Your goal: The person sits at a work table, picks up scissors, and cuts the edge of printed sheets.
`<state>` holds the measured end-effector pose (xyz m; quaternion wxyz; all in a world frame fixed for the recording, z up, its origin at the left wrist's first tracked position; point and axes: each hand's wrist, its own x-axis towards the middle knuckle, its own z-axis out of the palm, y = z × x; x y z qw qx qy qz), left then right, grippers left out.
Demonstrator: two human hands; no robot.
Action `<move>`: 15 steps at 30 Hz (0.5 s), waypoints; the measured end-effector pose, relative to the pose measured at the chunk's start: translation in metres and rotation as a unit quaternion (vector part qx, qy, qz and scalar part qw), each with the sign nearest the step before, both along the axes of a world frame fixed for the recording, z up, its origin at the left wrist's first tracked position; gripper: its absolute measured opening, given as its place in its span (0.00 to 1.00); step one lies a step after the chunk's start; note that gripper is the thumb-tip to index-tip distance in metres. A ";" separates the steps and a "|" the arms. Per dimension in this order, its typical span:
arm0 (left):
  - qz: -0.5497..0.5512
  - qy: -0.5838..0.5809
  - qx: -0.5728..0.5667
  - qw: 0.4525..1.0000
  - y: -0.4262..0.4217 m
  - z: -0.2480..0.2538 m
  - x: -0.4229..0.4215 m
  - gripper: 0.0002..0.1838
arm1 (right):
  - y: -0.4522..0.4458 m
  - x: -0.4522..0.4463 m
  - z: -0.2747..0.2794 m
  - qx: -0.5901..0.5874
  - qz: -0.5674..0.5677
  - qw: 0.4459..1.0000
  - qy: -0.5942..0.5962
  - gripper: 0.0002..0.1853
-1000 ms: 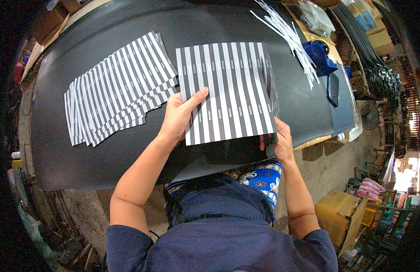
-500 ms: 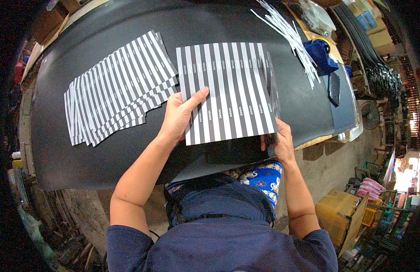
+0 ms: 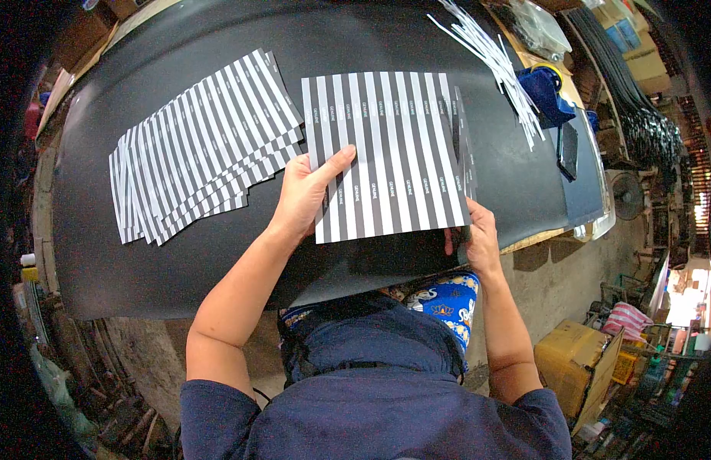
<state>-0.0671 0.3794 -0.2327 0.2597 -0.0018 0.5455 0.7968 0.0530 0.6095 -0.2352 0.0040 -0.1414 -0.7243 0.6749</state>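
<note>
My left hand (image 3: 303,195) grips a black-and-white striped sheet (image 3: 386,153) by its left edge, thumb on top and fingers underneath. The sheet is printed with small "GENUINE" lettering and is held above the black table. At its lower right corner, my right hand (image 3: 480,236) is closed around dark handles that look like those of scissors (image 3: 460,234), mostly hidden by the sheet. A dark blade-like shape and a narrow strip (image 3: 464,146) run along the sheet's right edge. Left of my left hand lies a fanned pile of similar striped sheets (image 3: 206,146).
Thin white strips (image 3: 493,77) lie in a bundle at the table's (image 3: 355,38) far right. Beyond them are a blue cloth-like item (image 3: 546,96) with a yellow ring, and a dark phone (image 3: 567,152). A cardboard box (image 3: 570,364) stands on the floor at right.
The striped sheet and my left hand have shifted very slightly right. Both hands keep the same hold, and the pile lies as before.
</note>
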 end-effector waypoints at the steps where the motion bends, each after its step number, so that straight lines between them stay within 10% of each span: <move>1: 0.000 0.000 0.000 1.000 0.000 0.000 0.000 0.14 | 0.002 0.001 -0.002 0.003 0.001 1.000 -0.009 0.15; 15: -0.015 -0.003 0.004 1.000 0.003 -0.006 0.002 0.14 | 0.002 -0.007 0.003 -0.036 0.018 0.999 -0.001 0.14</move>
